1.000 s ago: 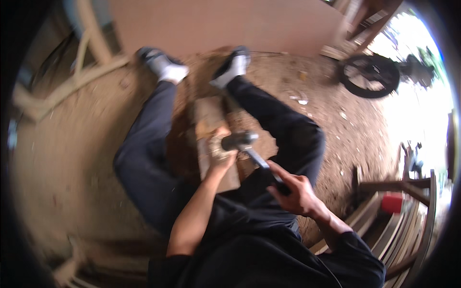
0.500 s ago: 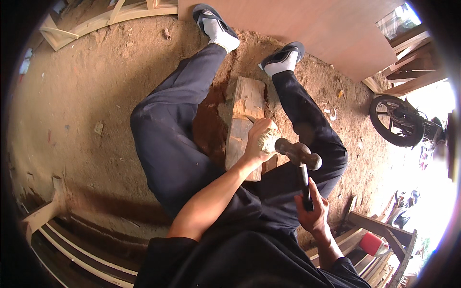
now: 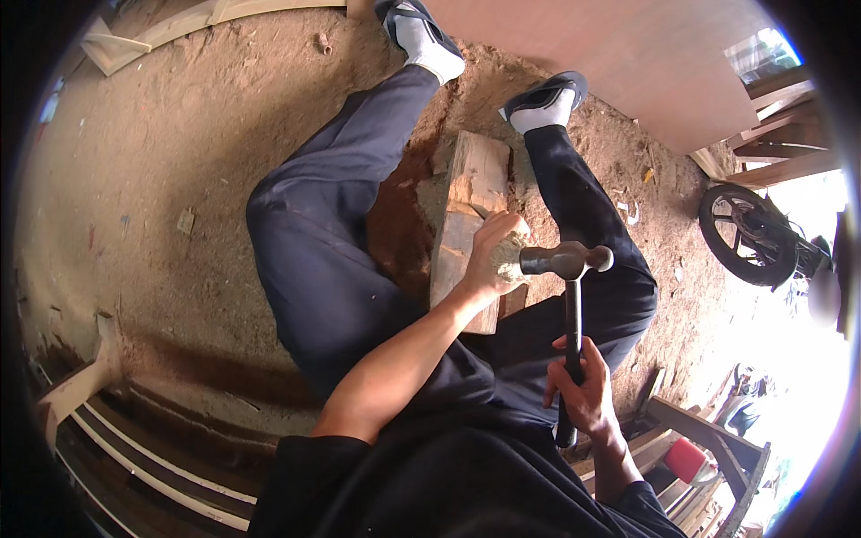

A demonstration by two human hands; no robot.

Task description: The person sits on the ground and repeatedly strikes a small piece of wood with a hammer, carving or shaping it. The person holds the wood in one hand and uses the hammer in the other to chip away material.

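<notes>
My left hand (image 3: 495,251) is closed round a chisel, over a wooden block (image 3: 446,278) between my legs. Only the chisel's frayed, pale handle end (image 3: 509,256) shows clearly; my fingers hide most of the rest. My right hand (image 3: 583,387) grips the dark handle of a ball-peen hammer (image 3: 569,260) partway along, with the handle's butt showing below the hand. The hammer's flat face is at the frayed end, touching it or very close. The block has a rough, split-looking patch just beyond my left hand.
My legs in dark trousers (image 3: 332,215) flank the block on the dirt floor (image 3: 170,233). A reddish-brown board (image 3: 619,63) lies at the far side. On the right are a motorcycle wheel (image 3: 747,235) and a red container (image 3: 689,461); wooden frames (image 3: 81,403) stand near left.
The hammer's handle has turned more upright, and its head is more level against the chisel's end. My right hand sits slightly lower, with more handle below it. The whole view has shifted slightly.
</notes>
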